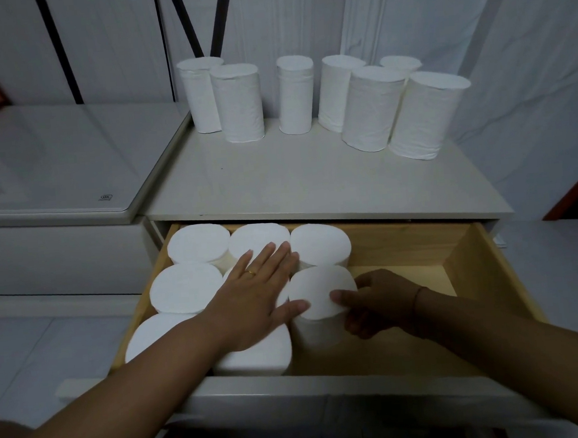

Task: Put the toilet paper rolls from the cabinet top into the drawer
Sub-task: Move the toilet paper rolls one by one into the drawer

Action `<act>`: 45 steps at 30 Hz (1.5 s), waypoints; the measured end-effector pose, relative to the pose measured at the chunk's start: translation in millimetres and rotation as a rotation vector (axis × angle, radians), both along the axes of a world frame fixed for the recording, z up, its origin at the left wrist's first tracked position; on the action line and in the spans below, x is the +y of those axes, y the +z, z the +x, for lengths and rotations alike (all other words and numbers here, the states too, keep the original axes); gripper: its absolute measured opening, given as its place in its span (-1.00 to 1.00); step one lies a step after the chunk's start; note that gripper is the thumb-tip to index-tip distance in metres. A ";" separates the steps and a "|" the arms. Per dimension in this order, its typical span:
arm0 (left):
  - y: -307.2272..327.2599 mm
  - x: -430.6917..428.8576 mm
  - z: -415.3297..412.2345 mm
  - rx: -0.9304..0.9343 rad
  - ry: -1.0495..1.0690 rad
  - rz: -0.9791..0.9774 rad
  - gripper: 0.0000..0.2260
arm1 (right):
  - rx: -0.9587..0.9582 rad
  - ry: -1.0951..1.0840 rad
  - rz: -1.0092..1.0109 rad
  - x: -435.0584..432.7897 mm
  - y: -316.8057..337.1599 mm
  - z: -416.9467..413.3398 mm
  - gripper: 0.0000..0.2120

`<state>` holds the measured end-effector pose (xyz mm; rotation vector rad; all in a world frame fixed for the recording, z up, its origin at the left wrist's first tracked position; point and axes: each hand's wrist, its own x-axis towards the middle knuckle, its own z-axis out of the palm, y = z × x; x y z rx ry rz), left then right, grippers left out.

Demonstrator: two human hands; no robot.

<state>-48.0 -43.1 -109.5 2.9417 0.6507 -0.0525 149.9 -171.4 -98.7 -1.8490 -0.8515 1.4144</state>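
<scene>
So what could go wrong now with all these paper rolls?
1. The white paper roll gripped by the right hand goes in tight beside the packed rolls that the flat left hand rests on; it may squash or tip.
2. Seven white rolls stand bunched on the pale cabinet top; grabbing one might topple others.
3. The open wooden drawer may lack room for all seven.

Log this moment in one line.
step: seating roll in drawer | right hand: grips roll | left hand: flat on packed rolls | cabinet top: more rolls
</scene>
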 end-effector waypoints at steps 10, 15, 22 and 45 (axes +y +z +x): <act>1.8 -0.7 -0.1 -0.003 -0.002 -0.007 -0.29 | 0.051 0.005 -0.006 -2.7 9.2 0.1 -0.87; 1.5 -1.3 2.2 -0.005 -0.002 0.005 -0.28 | 0.138 -0.061 -0.036 -2.8 9.2 -3.2 -0.87; 3.5 -1.8 6.0 -0.001 0.000 0.021 -0.29 | 0.078 0.005 -0.058 -0.8 11.5 -0.8 -0.78; -0.2 26.1 25.6 -0.194 0.078 0.115 -0.32 | -0.897 -0.423 0.611 122.8 96.4 117.9 -0.27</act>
